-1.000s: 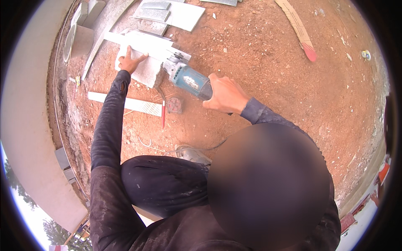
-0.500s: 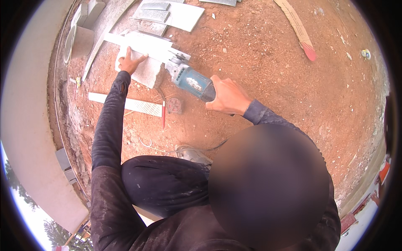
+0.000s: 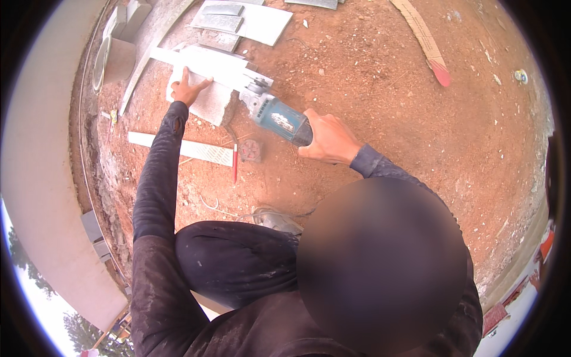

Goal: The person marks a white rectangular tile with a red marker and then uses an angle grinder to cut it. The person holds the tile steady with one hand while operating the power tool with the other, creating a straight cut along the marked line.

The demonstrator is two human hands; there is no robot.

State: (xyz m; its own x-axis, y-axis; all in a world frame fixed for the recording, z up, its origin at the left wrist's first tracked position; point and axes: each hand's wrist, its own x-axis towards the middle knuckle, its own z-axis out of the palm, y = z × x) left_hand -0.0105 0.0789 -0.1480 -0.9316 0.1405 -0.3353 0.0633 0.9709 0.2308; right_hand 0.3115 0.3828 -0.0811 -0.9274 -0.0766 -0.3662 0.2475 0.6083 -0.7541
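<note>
My left hand [image 3: 187,90] presses with spread fingers on white tile pieces [image 3: 215,63] lying over a speckled block [image 3: 209,109]. My right hand [image 3: 326,138] is wrapped round the rear of a teal angle grinder [image 3: 279,118]. The grinder's disc end meets the right edge of the pieces under my left hand, in a pale haze of dust that hides the exact contact. A white strip [image 3: 148,140], a red pencil-like stick [image 3: 235,165] and a small dusty reddish item [image 3: 250,149] lie below them on the dirt.
More tile pieces [image 3: 267,30] lie at the top. A bucket [image 3: 116,59] stands by the curved pale wall [image 3: 41,149] at left. A long cardboard strip [image 3: 416,33] and a small can [image 3: 520,76] lie to the right. A grey cable [image 3: 217,208] runs near my knee.
The grinder and my right hand have shifted slightly right and toward the lower edge. The dust haze around the disc has spread. My left hand stays on the tile pieces.
</note>
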